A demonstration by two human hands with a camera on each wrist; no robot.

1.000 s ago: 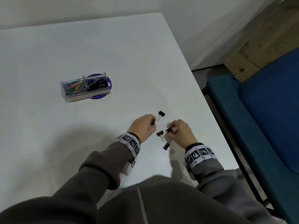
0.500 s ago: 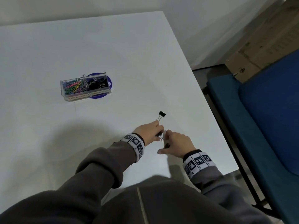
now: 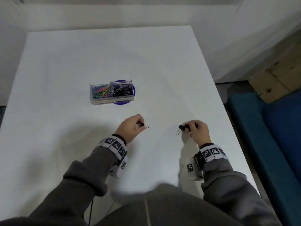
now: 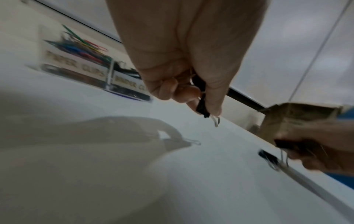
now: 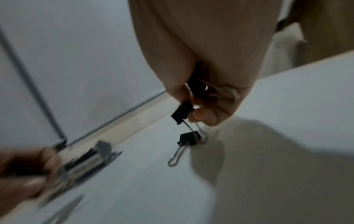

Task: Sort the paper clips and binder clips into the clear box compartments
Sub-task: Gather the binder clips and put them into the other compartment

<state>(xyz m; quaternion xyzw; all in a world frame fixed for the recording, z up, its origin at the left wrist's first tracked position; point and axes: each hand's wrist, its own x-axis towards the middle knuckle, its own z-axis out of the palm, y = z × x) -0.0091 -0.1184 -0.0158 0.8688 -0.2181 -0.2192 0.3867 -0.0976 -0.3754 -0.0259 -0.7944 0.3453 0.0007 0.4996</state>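
From the head view, your left hand (image 3: 132,126) pinches one black binder clip (image 3: 141,124), its wire handle poking free, ready to carry to the clear box (image 3: 112,93), whose right compartment (image 3: 123,90) already holds black clips. Your left wrist view confirms thumb and fingers clamped on it. Your right wrist view shows your right hand (image 5: 203,97) gripping bunched binder clips (image 5: 182,112), one more clip (image 5: 188,138) dangling by its handle near the table (image 5: 134,189).

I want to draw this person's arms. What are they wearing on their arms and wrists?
Grey sleeves cover both arms. Each wrist has a white band printed with black-and-white square code patterns, and a small white box with one more code square sits under it. A thin dark cable hangs by the left sleeve.
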